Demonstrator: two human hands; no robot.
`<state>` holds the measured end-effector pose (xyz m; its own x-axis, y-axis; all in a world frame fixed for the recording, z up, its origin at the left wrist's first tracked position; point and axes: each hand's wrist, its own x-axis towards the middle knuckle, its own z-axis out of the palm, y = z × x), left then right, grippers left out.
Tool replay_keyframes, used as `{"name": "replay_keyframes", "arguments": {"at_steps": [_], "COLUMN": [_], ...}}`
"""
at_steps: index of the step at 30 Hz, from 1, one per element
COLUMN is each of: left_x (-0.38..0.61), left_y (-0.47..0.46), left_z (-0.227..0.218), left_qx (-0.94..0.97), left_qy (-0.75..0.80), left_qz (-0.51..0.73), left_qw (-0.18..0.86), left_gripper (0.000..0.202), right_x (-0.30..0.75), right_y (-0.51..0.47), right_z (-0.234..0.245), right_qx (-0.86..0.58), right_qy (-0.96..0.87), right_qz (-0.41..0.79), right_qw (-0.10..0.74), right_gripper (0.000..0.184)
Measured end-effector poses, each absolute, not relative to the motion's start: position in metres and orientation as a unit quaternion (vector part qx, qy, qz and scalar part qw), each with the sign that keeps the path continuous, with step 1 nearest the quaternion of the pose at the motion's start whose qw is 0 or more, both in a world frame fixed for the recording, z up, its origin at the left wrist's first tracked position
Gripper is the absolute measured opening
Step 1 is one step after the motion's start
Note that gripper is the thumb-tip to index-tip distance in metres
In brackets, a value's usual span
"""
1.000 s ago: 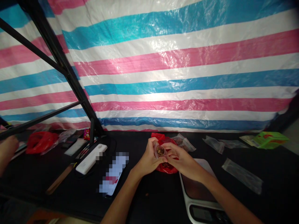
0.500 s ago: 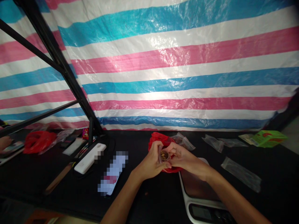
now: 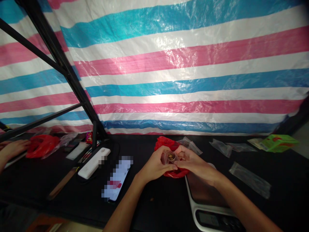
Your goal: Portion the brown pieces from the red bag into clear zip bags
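Between my two hands is a small clear plastic bag [image 3: 166,158], its mouth turned up toward me, with small yellow-brown pieces inside that are too small to name. My left hand [image 3: 156,162] closes around the bag's left side, thumb in front. The fingers of my right hand [image 3: 194,162] pinch its right edge. Under and behind both hands lies a crumpled red plastic bag [image 3: 177,174]; its contents are hidden. Beneath my right forearm sits a kitchen scale [image 3: 204,193] with a silver-white rim and a dark display.
A phone [image 3: 118,180] and a white power bank [image 3: 94,163] lie left. Clear bags [image 3: 251,180] and a green box [image 3: 278,143] are at right. At far left, another person's hand [image 3: 15,149] is beside a second red bag [image 3: 42,145]. A black metal frame [image 3: 72,83] rises there.
The clear bag's round mouth looks slightly narrower, and my fingers have shifted a little around it. At far left the other person's hand has come further into view, toward the red bag there.
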<state>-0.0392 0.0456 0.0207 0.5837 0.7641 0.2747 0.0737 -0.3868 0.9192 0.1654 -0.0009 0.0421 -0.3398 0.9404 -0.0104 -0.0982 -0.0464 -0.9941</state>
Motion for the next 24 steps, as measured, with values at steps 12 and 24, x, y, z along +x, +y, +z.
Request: {"name": "replay_keyframes", "arguments": {"at_steps": [12, 24], "left_x": [-0.037, -0.034], "left_y": [0.049, 0.05], "left_z": [0.012, 0.013], "left_qx": [0.735, 0.714], "left_qy": [0.302, 0.283], "left_qz": [0.337, 0.366], "left_qw": [0.505, 0.526], "left_gripper": [0.049, 0.049], "right_x": [0.167, 0.161], "right_y": [0.0, -0.005], "right_z": [0.038, 0.043], "right_qx": [-0.442, -0.402], "right_qy": [-0.696, -0.823], "right_qz": [0.387, 0.1], "right_qw": [0.413, 0.388], "right_gripper": [0.019, 0.046]}}
